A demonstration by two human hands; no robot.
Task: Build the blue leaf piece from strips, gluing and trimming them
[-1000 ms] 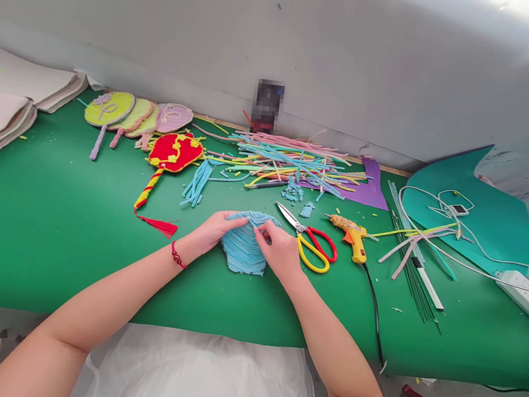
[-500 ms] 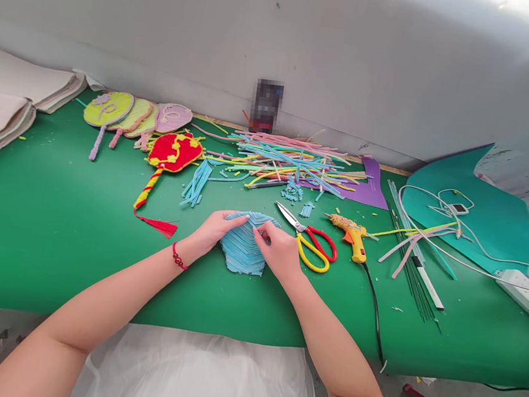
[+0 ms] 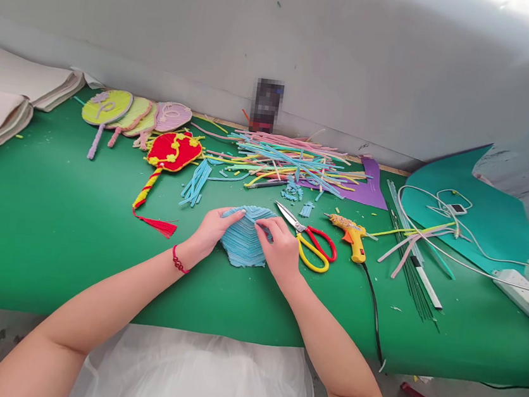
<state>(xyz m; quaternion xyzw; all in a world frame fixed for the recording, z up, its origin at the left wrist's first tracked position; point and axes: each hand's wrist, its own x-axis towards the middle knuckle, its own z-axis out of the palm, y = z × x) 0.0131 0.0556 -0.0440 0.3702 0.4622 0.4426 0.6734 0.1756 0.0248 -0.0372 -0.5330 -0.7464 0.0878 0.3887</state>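
Note:
A blue fan panel (image 3: 244, 244), covered in chenille stems laid in a chevron pattern, is held just above the green table. My left hand (image 3: 213, 231) grips its upper left edge, thumb on the front face and fingers behind. My right hand (image 3: 280, 248) is closed in a pinch at the panel's upper right, its fingertips touching the face. Whatever lies between those fingertips is too small to make out. Scissors (image 3: 308, 236) with one red and one yellow handle lie just right of that hand, blades pointing up and left. Beyond them rests a yellow glue gun (image 3: 350, 235).
Loose coloured chenille stems (image 3: 293, 157) are heaped at the back, with cut blue stems (image 3: 195, 183) nearer. A red fan (image 3: 174, 151) with a tassel and several pastel fans (image 3: 107, 107) lie left. Cables and a power strip (image 3: 528, 292) occupy the right.
The blue panel has shifted slightly upward and tipped, showing more of its face. Both hands keep nearly the same places, the right pinch still at the upper right.

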